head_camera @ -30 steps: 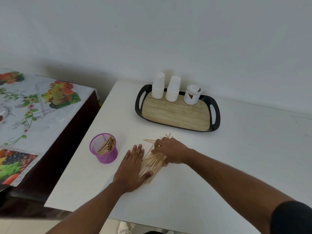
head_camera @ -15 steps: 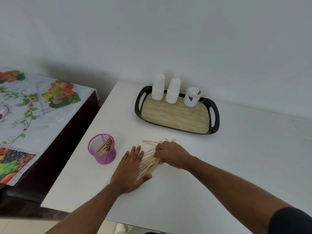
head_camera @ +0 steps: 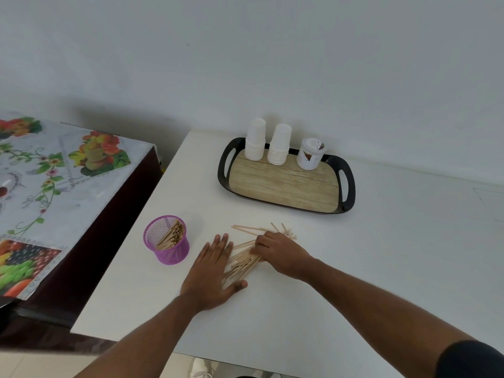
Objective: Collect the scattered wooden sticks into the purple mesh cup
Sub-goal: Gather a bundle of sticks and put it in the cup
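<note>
Closer together now, flat left hand [head_camera: 211,271] and curled right hand [head_camera: 278,251] press thin wooden sticks [head_camera: 242,264].

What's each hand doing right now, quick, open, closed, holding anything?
Left hand: open, flat on the white table, beside the wooden sticks.
Right hand: fingers curled over the sticks, gathering them; not lifted.
</note>
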{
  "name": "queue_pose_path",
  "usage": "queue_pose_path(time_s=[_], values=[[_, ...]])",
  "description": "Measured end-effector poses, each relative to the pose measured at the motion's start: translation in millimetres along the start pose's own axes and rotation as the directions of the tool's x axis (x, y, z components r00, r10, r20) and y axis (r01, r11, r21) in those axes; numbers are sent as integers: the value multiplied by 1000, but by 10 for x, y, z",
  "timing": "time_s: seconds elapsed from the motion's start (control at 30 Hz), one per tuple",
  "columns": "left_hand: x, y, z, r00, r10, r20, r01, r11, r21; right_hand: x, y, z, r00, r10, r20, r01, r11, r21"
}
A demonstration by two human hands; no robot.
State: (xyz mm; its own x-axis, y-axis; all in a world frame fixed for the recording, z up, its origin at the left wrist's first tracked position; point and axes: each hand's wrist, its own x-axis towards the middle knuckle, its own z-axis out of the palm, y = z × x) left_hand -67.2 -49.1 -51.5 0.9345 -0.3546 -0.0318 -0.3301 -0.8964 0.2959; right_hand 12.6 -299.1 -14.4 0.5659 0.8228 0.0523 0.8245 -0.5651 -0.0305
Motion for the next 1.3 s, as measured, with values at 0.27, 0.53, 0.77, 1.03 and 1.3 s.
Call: queue_pose_path(time_s=[0.27, 0.53, 0.77, 1.03, 1.3], values=[[-9, -2, -12, 1000, 7, -2, -7, 1000, -13, -66, -58, -18, 998, 55, 11, -54, 998, -40], [-25, 13, -52, 997, -49, -53, 37, 979, -200, -116, -70, -96, 994, 109, -18, -109, 994, 3], [-39, 43, -164, 969, -219, -110, 100, 763, -639, -188, -51, -150, 981, 191, -39, -188, 980, 66], [105, 567, -259, 871, -482, -90, 88, 334, -938, -208, -85, -154, 911, 394, -126, -349, 895, 277], [325, 932, -224, 828, -539, -155, 112, 429, -896, -18, -289, -213, 840, 523, -142, -433, 805, 404]])
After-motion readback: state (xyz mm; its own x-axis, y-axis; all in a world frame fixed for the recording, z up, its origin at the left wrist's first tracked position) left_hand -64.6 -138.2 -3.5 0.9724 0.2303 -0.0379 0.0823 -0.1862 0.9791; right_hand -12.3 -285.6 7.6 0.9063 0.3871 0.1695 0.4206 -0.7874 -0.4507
